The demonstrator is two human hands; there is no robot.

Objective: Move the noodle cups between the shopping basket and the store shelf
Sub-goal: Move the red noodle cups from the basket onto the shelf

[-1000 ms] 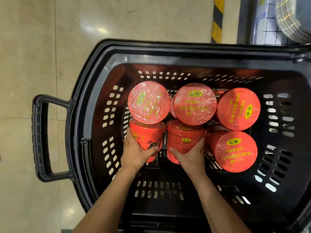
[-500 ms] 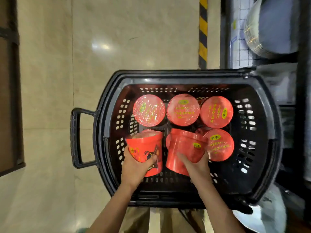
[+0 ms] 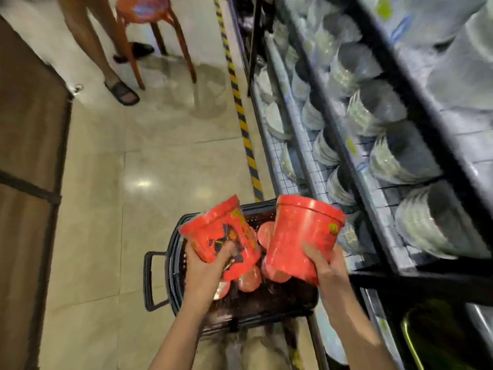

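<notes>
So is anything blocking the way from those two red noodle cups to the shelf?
Nothing visible blocks them. The left hand and right hand each hold a noodle cup above the basket, with open air toward the shelf. The shelf rows in view are crowded with stacked plates.

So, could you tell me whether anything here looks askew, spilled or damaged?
Nothing is spilled or visibly damaged. Both noodle cups are held tilted rather than upright: the left hand grips one cup, the right hand the other cup, above the basket. Motion blur hides fine detail.
</notes>
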